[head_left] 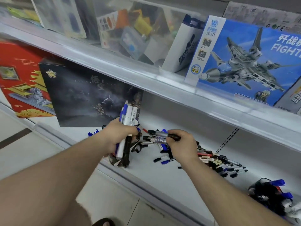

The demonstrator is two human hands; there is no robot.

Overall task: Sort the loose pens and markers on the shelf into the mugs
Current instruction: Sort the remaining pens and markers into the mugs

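Note:
My left hand [117, 134] grips an upright bundle of markers [127, 116], blue, white and black, above a dark mug [114, 160] at the shelf's front edge. My right hand [180, 144] pinches two black-capped markers [160, 136] held level just right of the bundle. Loose pens and markers [216, 162] lie scattered on the white lower shelf [162, 173] under and to the right of my right hand. A second dark holder stuffed with blue-capped markers [275, 193] stands at the far right.
A black boxed set [84, 93] and a red boxed set [19, 75] stand behind my left hand. The upper shelf edge [146, 79] overhangs closely, carrying a fighter-jet box [244, 62] and a clear bin [130, 30]. Tiled floor lies below.

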